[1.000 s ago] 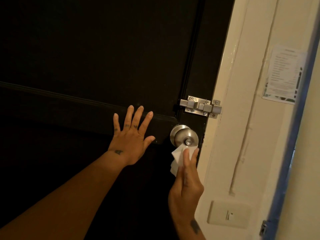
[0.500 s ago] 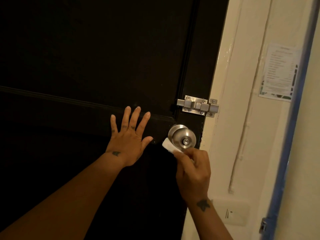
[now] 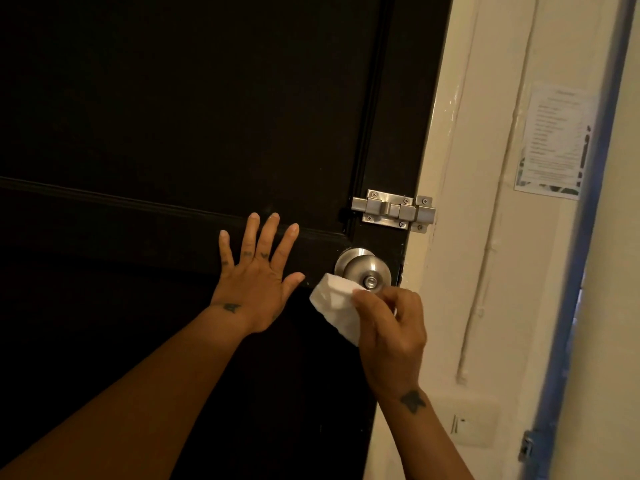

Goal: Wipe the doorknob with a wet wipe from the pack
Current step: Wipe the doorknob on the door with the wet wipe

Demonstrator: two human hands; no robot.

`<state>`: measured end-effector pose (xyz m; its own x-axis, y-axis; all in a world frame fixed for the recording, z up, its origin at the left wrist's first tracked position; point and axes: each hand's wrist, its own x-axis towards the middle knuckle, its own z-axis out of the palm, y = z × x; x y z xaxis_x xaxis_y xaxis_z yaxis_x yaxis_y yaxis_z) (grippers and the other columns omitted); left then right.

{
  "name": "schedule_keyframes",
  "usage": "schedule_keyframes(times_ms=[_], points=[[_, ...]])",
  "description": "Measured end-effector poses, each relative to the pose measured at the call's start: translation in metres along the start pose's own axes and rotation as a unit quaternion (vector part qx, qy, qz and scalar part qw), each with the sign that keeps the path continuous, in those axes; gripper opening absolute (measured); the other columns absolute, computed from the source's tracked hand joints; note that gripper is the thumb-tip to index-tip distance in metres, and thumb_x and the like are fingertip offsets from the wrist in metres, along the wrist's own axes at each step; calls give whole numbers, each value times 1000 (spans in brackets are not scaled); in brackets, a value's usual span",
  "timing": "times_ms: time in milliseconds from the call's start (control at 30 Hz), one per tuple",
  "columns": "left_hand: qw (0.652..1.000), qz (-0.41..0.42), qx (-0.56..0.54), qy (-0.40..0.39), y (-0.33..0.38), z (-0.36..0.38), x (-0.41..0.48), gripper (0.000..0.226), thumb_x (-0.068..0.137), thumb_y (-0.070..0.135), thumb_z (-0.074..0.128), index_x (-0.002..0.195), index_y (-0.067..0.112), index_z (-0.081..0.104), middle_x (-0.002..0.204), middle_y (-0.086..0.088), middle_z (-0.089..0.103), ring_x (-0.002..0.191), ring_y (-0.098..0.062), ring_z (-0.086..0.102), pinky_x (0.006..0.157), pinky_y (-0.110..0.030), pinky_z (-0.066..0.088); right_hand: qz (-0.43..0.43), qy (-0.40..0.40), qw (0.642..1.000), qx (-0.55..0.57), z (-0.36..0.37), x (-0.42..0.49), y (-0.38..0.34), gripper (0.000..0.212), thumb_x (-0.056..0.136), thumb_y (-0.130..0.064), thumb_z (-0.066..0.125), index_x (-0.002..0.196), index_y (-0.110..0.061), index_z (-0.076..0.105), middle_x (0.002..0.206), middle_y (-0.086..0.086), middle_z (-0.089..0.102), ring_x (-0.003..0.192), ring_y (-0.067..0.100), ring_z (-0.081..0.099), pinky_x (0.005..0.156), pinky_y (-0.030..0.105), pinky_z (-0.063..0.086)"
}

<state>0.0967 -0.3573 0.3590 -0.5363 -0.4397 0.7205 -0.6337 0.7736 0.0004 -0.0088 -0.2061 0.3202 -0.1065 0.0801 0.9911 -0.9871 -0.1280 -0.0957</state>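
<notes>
A round brushed-metal doorknob point(image 3: 360, 268) sits near the right edge of a dark door point(image 3: 173, 116). My right hand point(image 3: 389, 327) is just below it, fingers closed on a white wet wipe point(image 3: 334, 306) that presses against the knob's lower left side and hangs down to the left. My left hand point(image 3: 256, 275) lies flat on the door to the left of the knob, fingers spread, holding nothing. The wipe pack is not in view.
A metal slide bolt point(image 3: 393, 210) is fixed above the knob. The cream door frame point(image 3: 460, 237) runs down the right, with a printed paper notice point(image 3: 552, 140) on the wall and a light switch plate point(image 3: 471, 422) lower down.
My right hand has turned from pointing up under the knob to gripping from below right, and the wipe has swept to the knob's lower left. The left hand stayed flat on the door.
</notes>
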Motion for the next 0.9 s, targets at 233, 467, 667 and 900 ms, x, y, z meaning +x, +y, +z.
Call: schedule_keyframes(times_ms=[233, 467, 667, 900], points=[[1000, 0, -2, -1, -1, 1, 1, 73, 84, 59, 12, 106, 42, -56, 130, 6, -49, 106, -13, -61, 93, -52, -30, -133, 4, 985, -109, -4, 8, -4, 29, 95, -35, 43, 91, -10, 57, 70, 16, 65, 71, 14, 44, 52, 26, 43], [1000, 4, -3, 3, -1, 0, 0, 72, 84, 59, 11, 108, 41, -55, 132, 6, -46, 108, -15, -59, 93, -51, -30, -176, -29, 963, -203, -12, 3, 4, 27, 81, -29, 56, 94, -11, 72, 72, 18, 66, 74, 18, 41, 55, 26, 38], [1000, 4, -10, -6, 0, -2, 0, 73, 86, 58, 13, 107, 42, -55, 132, 6, -47, 107, -13, -60, 90, -49, -34, -176, -64, 951, -245, -3, 23, -14, 29, 82, -27, 50, 98, -15, 71, 74, 14, 61, 72, 18, 37, 60, 26, 29], [1000, 6, -3, 4, 1, -4, -2, 68, 82, 58, 5, 106, 41, -55, 134, 5, -45, 109, -14, -59, 87, -47, -38, -65, -69, 971, -220, -11, 61, -16, 28, 81, -13, 46, 93, -11, 71, 73, 15, 55, 67, 28, 47, 57, 29, 30]])
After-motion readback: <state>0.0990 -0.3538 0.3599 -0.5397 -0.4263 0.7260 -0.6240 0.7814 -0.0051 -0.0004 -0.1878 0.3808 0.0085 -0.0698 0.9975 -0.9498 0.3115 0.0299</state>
